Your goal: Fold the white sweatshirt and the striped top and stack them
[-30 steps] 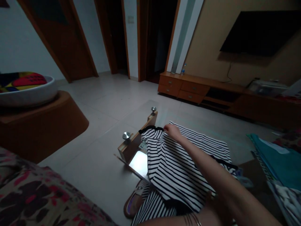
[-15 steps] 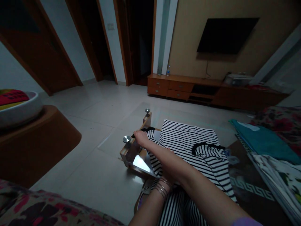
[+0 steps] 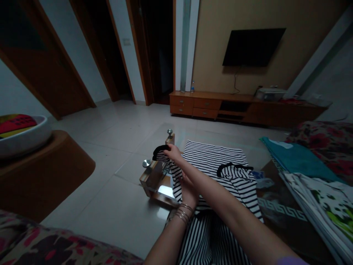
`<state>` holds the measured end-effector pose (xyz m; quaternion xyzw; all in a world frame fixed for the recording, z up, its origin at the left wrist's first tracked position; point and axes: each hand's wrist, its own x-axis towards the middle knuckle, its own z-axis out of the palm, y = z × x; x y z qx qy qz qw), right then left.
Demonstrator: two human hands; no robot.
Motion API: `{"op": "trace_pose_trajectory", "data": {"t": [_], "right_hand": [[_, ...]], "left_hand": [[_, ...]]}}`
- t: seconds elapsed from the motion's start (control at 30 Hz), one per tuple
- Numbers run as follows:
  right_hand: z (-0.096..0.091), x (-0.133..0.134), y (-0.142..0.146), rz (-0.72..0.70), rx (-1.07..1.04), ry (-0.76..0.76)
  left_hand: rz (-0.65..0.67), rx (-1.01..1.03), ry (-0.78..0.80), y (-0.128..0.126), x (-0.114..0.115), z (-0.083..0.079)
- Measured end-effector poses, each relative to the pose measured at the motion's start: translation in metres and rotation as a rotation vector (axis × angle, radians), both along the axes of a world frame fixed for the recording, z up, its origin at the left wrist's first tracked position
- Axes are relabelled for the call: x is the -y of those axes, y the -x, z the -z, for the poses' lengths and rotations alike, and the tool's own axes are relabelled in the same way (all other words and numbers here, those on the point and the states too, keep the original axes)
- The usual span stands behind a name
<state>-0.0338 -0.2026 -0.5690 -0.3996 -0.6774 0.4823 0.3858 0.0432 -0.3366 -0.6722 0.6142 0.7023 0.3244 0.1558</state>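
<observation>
A black-and-white striped shirt (image 3: 212,156) lies spread over a glass-topped table (image 3: 162,198). My right hand (image 3: 172,151) crosses over to the left and pinches a sleeve near its black cuff, which is raised off the table's left edge. Under my right forearm, my left hand (image 3: 189,189), with metal bangles at the wrist, is closed on the same sleeve closer to the shirt's body; its fingertips are partly hidden. The other sleeve is folded in on the shirt's right side, its black cuff on top.
Folded clothes, including a teal garment (image 3: 298,156) and a white printed one (image 3: 325,198), lie on the right. A crumpled plastic bag (image 3: 264,183) sits beside the shirt. Metal knobs (image 3: 146,163) top the table's corner posts. A brown stand (image 3: 63,165) holds a white bowl (image 3: 38,134).
My right hand has lifted the sleeve's cuff and turned, so the black cuff now points left past the fingers. My left hand shows more beneath the right forearm. The view has shifted slightly.
</observation>
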Motion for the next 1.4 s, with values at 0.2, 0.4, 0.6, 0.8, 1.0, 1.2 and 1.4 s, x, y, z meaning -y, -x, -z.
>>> {"op": "trace_pose_trajectory", "data": {"t": [0.2,0.4,0.6,0.8,1.0,1.2,1.4], "right_hand": [[0.034,-0.036,-0.134,0.298,-0.070,0.187],[0.087,-0.032,-0.209,0.423,0.027,0.337],[0.097,-0.039,-0.207,0.398,0.156,0.274],[0.094,-0.038,-0.222,0.455,0.435,0.064],[0.104,-0.013,-0.221,0.418,0.644,-0.095],[0.113,0.013,-0.213,0.452,0.872,-0.355],[0.115,0.016,-0.214,0.435,0.952,-0.461]], "left_hand": [[0.087,-0.049,0.058,-0.006,0.010,-0.005],[0.197,-0.048,0.214,-0.003,0.014,-0.006],[0.245,-0.148,0.116,-0.005,0.014,-0.006],[0.217,-0.185,0.163,-0.006,0.012,-0.013],[0.314,-0.200,0.171,-0.002,0.040,-0.020],[0.532,-0.057,0.169,0.022,0.036,-0.044],[0.250,-0.122,0.140,0.069,-0.060,-0.070]]}}
